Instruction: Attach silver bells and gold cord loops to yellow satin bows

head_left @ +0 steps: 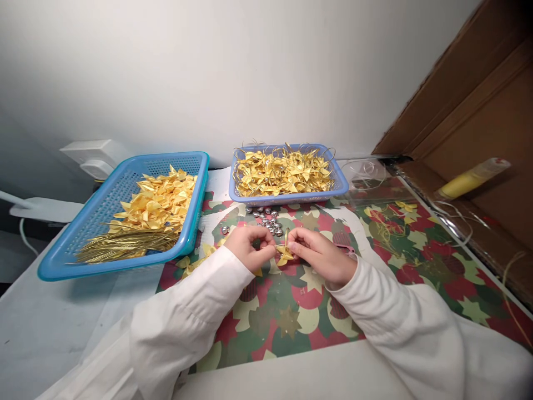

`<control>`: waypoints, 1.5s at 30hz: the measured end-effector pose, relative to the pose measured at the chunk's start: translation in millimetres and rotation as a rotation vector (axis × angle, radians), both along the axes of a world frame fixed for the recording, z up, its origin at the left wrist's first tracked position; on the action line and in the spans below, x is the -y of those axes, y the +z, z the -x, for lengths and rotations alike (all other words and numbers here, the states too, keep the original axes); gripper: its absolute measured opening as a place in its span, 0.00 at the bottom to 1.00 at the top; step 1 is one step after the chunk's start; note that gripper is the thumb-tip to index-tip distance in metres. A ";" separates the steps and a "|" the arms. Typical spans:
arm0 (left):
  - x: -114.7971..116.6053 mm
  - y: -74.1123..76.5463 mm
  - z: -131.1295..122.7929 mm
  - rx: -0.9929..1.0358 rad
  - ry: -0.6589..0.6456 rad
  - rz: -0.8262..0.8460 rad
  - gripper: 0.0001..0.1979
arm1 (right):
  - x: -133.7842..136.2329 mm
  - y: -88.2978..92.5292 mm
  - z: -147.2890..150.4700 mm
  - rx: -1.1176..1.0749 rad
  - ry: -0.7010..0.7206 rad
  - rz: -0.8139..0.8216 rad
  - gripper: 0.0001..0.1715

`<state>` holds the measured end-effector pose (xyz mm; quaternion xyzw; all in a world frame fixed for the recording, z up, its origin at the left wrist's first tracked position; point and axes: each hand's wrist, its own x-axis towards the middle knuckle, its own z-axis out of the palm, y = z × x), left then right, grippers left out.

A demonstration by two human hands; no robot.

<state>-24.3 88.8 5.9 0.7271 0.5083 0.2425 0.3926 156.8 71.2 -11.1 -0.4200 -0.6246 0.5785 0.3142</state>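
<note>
My left hand [250, 248] and my right hand [320, 255] meet over the patterned sheet, both with fingers pinched. Between them is a yellow ribbon bow [284, 256] with a small gold wire loop [286, 236] standing up from it. My right thumb and fingers grip the bow at the loop. A short stretch of gold wire runs across to my left fingertips, which pinch its end. Several silver jingle bells [272, 222] lie just beyond my hands. More yellow ribbon pieces [200, 261] lie beside my left wrist, partly covered by the sleeve.
A blue basket [58, 261] at left holds yellow ribbon pieces and a bundle of gold wires [125, 244]. A second basket [287, 198] at the back is heaped with looped ribbon bows. Pink-handled scissors [343, 245] lie by my right wrist. Cardboard [470, 111] stands at right, near a yellow tube [470, 179].
</note>
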 end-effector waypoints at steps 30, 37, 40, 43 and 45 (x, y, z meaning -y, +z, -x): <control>-4.4 -10.7 3.4 0.081 -0.104 -0.075 0.06 | -0.4 1.1 -2.1 0.023 0.009 0.016 0.14; -4.4 -9.8 2.8 0.046 -0.131 -0.103 0.05 | 0.4 2.4 -1.5 0.006 0.008 0.026 0.14; -3.3 -8.8 2.2 0.041 -0.162 -0.117 0.06 | 0.5 3.4 -1.2 0.004 0.011 0.038 0.14; -1.6 -8.1 1.6 0.048 -0.195 -0.142 0.06 | 0.4 3.0 -0.7 0.017 0.011 0.023 0.12; -0.9 -8.7 1.5 0.058 -0.196 -0.152 0.07 | 0.5 2.0 0.0 0.020 0.005 0.006 0.11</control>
